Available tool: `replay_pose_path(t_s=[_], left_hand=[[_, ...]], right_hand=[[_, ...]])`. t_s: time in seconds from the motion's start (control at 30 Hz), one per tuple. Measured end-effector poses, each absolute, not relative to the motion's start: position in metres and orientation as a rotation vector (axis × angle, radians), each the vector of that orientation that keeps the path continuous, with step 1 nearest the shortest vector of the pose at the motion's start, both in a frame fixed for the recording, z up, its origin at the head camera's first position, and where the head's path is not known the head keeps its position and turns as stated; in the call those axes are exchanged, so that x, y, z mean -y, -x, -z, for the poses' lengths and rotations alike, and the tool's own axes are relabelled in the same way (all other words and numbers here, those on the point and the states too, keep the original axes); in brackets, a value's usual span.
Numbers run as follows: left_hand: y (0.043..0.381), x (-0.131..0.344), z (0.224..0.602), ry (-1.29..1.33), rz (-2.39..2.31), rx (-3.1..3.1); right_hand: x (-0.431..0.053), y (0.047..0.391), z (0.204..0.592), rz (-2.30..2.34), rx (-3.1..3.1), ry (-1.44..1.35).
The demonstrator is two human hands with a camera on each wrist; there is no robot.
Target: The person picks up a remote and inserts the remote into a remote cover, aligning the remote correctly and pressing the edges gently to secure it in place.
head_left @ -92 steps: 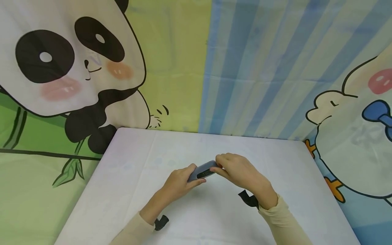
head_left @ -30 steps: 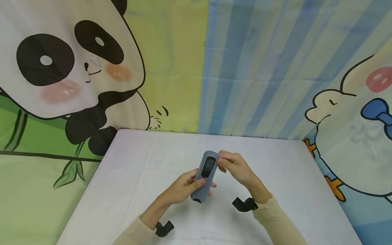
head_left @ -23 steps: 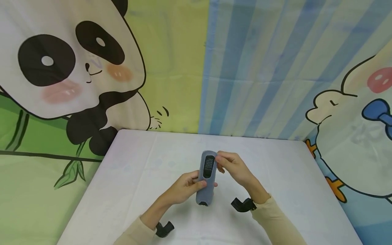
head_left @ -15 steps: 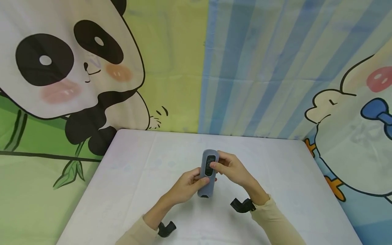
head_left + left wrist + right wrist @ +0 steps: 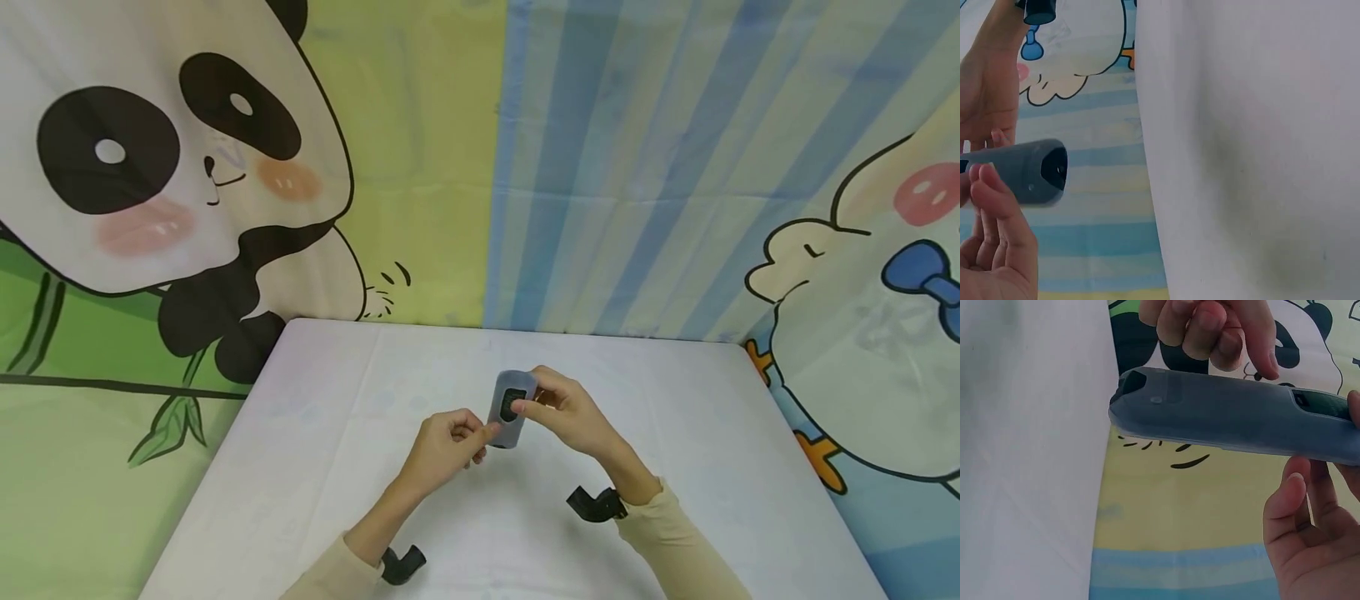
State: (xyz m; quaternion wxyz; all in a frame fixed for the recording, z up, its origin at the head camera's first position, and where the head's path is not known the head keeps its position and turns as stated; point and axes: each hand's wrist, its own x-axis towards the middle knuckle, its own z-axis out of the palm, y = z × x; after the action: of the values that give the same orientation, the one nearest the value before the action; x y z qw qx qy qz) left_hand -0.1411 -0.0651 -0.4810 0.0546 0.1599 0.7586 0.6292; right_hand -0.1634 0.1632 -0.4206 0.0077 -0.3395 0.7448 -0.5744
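Observation:
A slim grey-blue device (image 5: 513,432) with rounded edges and a black lettered panel is held up above the table; its kind does not show. In the right wrist view the device (image 5: 1210,415) shows a dark recessed end. My right hand (image 5: 566,414) grips its upper part, thumb over the panel and fingers behind. My left hand (image 5: 446,448) is at the lower left edge, its thumb tip close against the body and its other fingers loosely curled. In the left wrist view the left hand (image 5: 1000,250) overlaps the near side of the device (image 5: 1025,175).
Below lies a table with a white cover (image 5: 375,367). Behind it hangs a printed cloth (image 5: 420,167) with a panda and stripes. Black camera mounts (image 5: 596,504) sit at both wrists.
The device has gone from nearly sideways to upright, and now looks foreshortened. The right thumb has moved onto the panel. The left hand has loosened its hold and slid to the edge.

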Motion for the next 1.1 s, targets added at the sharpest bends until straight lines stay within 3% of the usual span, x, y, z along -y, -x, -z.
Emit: replay_pose_path(t_s=[0.33, 0.7, 0.87, 1.1], left_hand=[[0.153, 0.064, 0.471, -0.209, -2.184, -1.634], [0.159, 0.066, 0.463, -0.226, -2.192, -1.476], [0.163, 0.064, 0.464, -0.234, -2.19, -1.568], [0.161, 0.06, 0.468, -0.308, -2.131, -1.772]], right_hand=[[-0.159, 0.157, 0.43, 1.644, -2.583, 1.412], [-0.159, 0.153, 0.447, 1.337, -2.789, 1.705], [-0.164, 0.15, 0.454, 1.29, -2.893, 1.535], [-0.164, 0.148, 0.461, 1.932, -2.528, 0.821]])
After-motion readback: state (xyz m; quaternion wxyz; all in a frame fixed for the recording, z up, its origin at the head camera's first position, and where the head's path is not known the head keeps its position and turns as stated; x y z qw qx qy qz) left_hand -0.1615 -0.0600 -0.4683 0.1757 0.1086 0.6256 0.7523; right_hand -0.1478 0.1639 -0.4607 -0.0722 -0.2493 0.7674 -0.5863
